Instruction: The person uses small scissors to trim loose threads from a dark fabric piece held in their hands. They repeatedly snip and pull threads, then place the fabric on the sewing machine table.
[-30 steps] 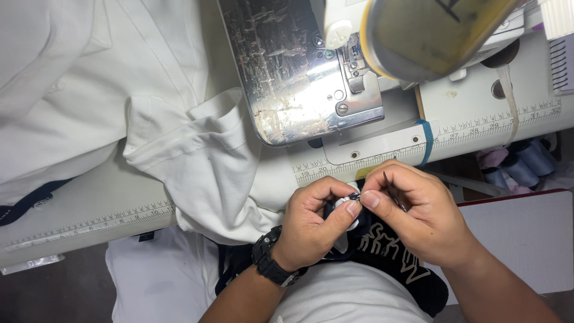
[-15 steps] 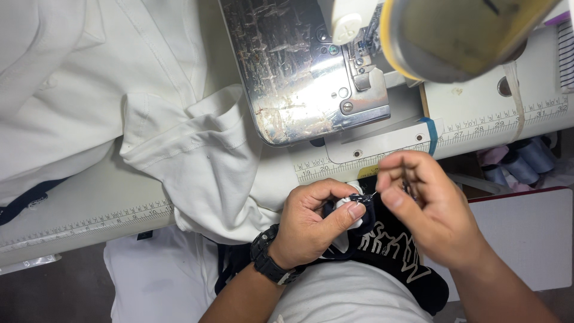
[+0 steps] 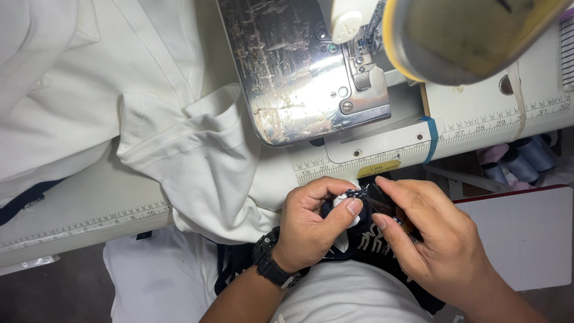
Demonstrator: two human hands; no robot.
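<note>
My left hand (image 3: 311,230), with a black wristwatch (image 3: 272,266), pinches a small white scrap of cloth (image 3: 345,204) between thumb and forefinger, just in front of the table edge. My right hand (image 3: 439,242) meets it from the right, its fingertips closed on a small shiny black piece (image 3: 379,197) that touches the white scrap. Beneath both hands, on my lap, lies dark fabric with white print (image 3: 371,245).
A white garment (image 3: 179,137) is heaped over the left of the sewing table (image 3: 84,218), whose edge carries a ruler strip. The scratched metal bed of the sewing machine (image 3: 299,78) and its yellowish head (image 3: 466,36) are at top right. Thread spools (image 3: 526,158) and a white board (image 3: 526,239) are at right.
My right hand's fingers pulled slightly up and right from the left hand half a second ago, then came back to it. The left hand has kept its pinch.
</note>
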